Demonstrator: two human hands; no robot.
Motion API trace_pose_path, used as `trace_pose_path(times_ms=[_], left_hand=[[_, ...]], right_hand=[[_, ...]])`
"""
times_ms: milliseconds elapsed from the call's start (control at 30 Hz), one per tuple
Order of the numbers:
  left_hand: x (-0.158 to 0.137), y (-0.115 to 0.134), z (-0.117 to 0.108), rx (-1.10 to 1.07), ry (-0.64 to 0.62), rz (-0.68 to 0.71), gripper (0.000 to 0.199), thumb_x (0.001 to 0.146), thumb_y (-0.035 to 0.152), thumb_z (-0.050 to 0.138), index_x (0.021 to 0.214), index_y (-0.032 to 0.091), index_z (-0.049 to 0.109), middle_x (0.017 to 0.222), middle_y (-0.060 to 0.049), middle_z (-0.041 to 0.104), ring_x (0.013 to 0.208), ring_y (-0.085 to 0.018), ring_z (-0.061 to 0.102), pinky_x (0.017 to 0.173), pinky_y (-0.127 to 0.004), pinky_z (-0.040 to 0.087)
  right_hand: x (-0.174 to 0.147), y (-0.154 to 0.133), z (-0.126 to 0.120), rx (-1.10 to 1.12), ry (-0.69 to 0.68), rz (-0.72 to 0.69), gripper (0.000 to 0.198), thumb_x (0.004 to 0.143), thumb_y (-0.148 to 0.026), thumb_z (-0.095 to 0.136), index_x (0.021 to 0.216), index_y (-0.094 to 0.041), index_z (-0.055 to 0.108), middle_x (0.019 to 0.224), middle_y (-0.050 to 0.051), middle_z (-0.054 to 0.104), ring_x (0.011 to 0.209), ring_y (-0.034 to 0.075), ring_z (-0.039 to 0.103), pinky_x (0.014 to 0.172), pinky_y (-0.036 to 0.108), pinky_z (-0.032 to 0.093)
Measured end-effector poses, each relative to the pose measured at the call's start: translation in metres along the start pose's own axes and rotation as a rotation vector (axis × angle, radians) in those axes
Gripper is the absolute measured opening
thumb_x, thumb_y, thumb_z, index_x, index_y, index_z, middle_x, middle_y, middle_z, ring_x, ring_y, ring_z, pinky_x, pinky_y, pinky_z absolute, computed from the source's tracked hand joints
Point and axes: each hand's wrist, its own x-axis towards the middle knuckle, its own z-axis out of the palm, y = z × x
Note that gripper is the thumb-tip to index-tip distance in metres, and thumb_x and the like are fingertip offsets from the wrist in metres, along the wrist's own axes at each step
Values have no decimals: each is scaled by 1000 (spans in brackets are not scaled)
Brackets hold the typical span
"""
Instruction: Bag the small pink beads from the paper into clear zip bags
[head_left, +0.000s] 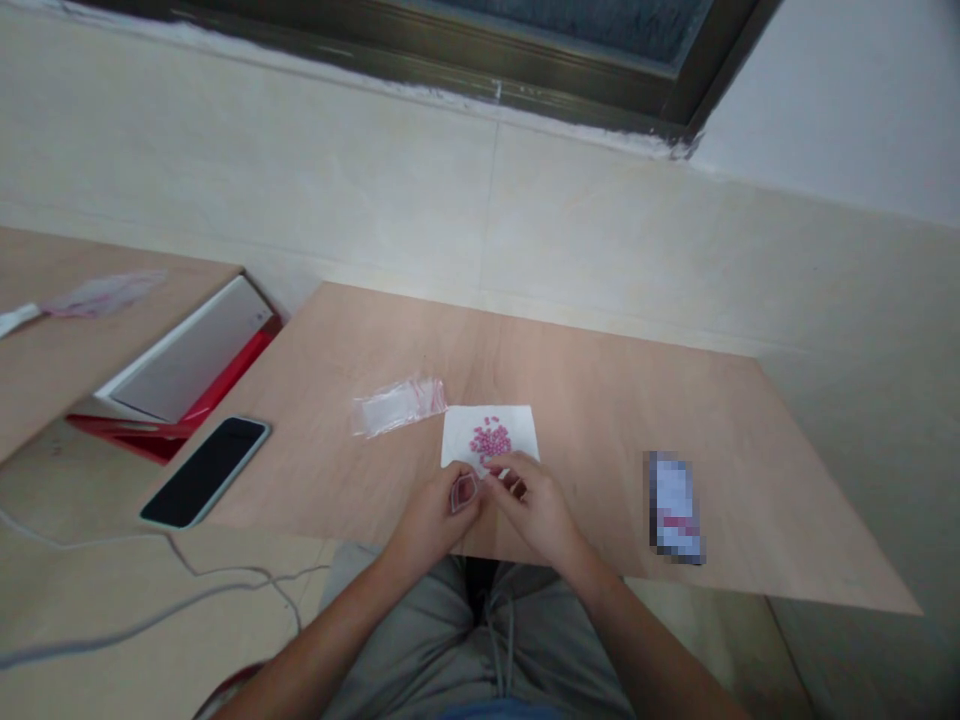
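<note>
Pink beads lie in a loose heap on a small white sheet of paper near the table's front edge. Just in front of them, my left hand is closed on a thin pale cord, which bends in a loop over its fingers. My right hand is beside it, thumb and index finger brought together close to the left fingertips. Whatever lies between the right fingertips is too small to make out. The hands partly cover the near edge of the paper.
Clear plastic bags lie left of the paper. A phone rests at the table's left edge, and a blurred-out packet lies to the right. Beyond the left edge, a white box sits in red wrapping. Cables cross the floor.
</note>
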Motion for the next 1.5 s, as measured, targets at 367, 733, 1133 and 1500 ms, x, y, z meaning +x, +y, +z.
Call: trace_pose_path(times_ms=[367, 733, 1133, 1500], left_hand=[[2, 1, 1, -19, -18, -21, 15, 91, 32, 57, 97, 18, 60, 83, -2, 62, 77, -18, 59, 72, -28, 44], [2, 0, 1, -11, -24, -18, 17, 92, 34, 57, 98, 18, 60, 82, -1, 62, 76, -18, 59, 71, -28, 43], [-1, -2, 0, 33, -16, -15, 13, 91, 31, 57, 94, 18, 59, 81, -2, 62, 74, -18, 57, 68, -27, 40], [-3, 2, -2, 2, 16, -3, 13, 89, 29, 57, 93, 18, 62, 81, -2, 64, 73, -18, 57, 67, -27, 40]], right_hand=[[5, 48, -9, -548, -90, -26, 20, 98, -20, 53, 107, -21, 71, 114, 7, 65, 95, 18, 66, 85, 28, 52], [4, 57, -5, -502, -89, -40, 26, 94, -12, 53, 114, -20, 68, 117, 8, 64, 103, 20, 64, 93, 31, 52], [8, 42, -19, -286, 66, -47, 11, 92, -17, 56, 95, -21, 66, 95, 3, 64, 72, 14, 60, 69, 26, 48], [-1, -4, 2, 50, 60, 34, 10, 93, -29, 61, 96, -21, 65, 81, 0, 62, 66, 13, 58, 55, 22, 43]])
